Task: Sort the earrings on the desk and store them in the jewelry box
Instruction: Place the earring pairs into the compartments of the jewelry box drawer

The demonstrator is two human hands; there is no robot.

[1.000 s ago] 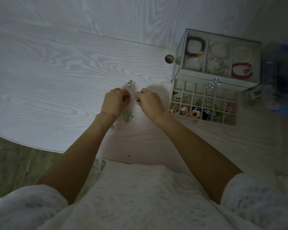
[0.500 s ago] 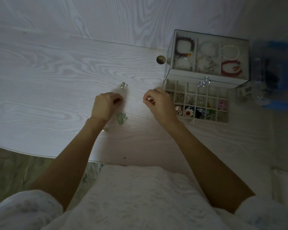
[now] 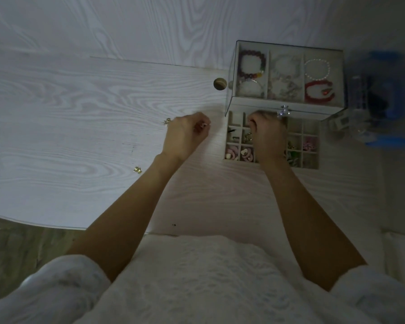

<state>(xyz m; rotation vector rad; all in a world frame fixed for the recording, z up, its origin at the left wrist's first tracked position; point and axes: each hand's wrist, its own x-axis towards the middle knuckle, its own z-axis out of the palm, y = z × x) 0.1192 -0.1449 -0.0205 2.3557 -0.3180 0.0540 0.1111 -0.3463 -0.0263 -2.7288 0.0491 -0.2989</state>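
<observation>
Two hands, gridded jewelry box, woodgrain desk

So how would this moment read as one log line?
step: storing earring | right hand: over open compartment drawer of glass jewelry box | left hand: curled above white woodgrain desk | loose gold earrings: on desk

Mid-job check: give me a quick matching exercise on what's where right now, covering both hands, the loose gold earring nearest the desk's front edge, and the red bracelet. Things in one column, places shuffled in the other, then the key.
Things
1. right hand
2. left hand
3. gold earring
4. red bracelet

Places
A. in the top tray of the jewelry box, right compartment
B. on the bare desk, left of the left forearm
C. over the open grid drawer, fingers curled
D. above the desk, just left of the jewelry box

Pairs: 1-C, 2-D, 3-B, 4-A
</observation>
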